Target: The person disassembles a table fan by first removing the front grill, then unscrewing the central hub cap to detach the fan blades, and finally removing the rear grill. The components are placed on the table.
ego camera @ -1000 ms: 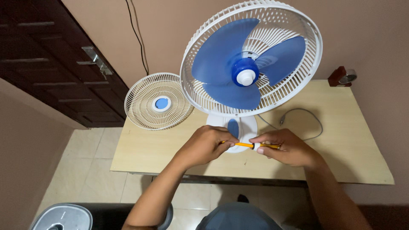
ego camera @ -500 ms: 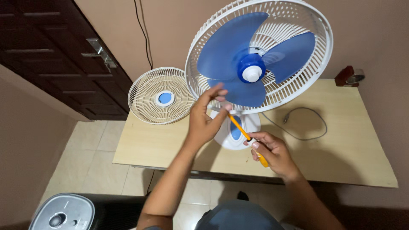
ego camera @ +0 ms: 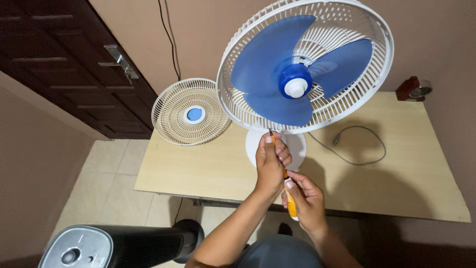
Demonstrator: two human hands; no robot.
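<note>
A slim orange screwdriver (ego camera: pixel 287 191) points up at the fan's white guard (ego camera: pixel 377 84); right hand (ego camera: pixel 305 201) grips its handle, left hand (ego camera: pixel 270 159) closes around the shaft

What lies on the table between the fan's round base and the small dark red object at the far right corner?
In the head view, only a loose grey cable curls on the table between the fan base and the dark red object; the rest is bare wood.

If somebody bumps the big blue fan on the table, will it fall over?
Probably it would wobble more than slide. The fan carries a wide cage and blades high up over a smaller round base, so it looks top-heavy and apt to tip. It seems mostly plastic, so likely light for its size. The left hand and the screwdriver near its lower rim may steady it somewhat.
</note>
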